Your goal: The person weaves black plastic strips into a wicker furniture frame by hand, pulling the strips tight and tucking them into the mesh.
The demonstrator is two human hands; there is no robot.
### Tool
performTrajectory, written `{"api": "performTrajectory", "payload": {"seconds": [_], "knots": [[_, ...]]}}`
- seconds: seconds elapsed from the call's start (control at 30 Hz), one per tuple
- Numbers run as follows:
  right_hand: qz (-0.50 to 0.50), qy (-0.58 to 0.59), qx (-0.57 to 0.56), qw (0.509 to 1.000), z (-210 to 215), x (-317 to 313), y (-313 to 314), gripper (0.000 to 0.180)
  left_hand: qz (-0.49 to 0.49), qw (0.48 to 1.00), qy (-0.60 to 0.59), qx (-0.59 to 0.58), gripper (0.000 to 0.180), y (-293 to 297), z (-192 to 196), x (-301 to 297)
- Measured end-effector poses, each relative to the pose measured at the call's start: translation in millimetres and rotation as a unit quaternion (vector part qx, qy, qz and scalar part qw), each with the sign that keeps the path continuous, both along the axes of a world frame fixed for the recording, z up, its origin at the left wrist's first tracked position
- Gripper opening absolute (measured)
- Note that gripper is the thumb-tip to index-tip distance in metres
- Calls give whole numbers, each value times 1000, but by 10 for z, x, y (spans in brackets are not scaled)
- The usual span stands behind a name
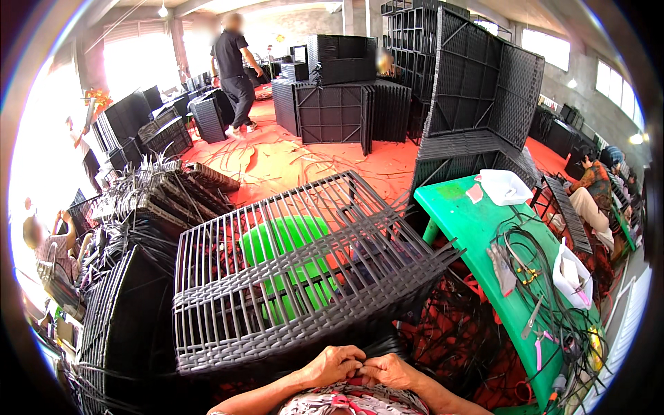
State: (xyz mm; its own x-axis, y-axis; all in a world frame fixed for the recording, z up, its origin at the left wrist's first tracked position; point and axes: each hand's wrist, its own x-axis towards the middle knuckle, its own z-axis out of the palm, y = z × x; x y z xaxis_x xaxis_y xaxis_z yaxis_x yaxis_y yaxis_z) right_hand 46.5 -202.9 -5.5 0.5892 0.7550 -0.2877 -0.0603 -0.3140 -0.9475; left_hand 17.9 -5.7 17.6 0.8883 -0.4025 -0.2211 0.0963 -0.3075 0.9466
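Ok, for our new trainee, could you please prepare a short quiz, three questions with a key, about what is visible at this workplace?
1. What colour is the woven slatted frame?
A) white
B) grey
C) yellow

2. True or false: the white tray lies on top of the woven slatted frame.

3. Complete: in the picture, the green table stands to the ____ of the frame.

Key:
1. B
2. False; the tray is on the green table.
3. right

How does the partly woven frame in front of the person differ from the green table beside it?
The frame is dark grey; the table is green. The frame has gaps between its strands, whereas the table has a solid top. The table carries a white tray; the frame carries none.
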Motion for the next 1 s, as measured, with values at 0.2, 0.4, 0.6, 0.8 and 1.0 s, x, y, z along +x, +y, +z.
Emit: {"api": "performTrajectory", "payload": {"seconds": [0.2,0.4,0.6,0.8,1.0], "knots": [[-33,68,-2,997,88,46,22,28,107,985,55,-127,15,-2,-61,-25],[-56,188,61,979,47,83,16,29,170,975,-8,-140,15,-21,-112,-65],[-54,260,120,957,29,84,-7,32,167,977,-90,-101,22,-44,-139,-84],[-55,253,118,959,8,83,0,31,136,980,-127,-70,20,-18,-151,-68],[-41,210,104,971,-33,61,-20,29,83,982,-139,-91,17,36,-106,-41]]}}
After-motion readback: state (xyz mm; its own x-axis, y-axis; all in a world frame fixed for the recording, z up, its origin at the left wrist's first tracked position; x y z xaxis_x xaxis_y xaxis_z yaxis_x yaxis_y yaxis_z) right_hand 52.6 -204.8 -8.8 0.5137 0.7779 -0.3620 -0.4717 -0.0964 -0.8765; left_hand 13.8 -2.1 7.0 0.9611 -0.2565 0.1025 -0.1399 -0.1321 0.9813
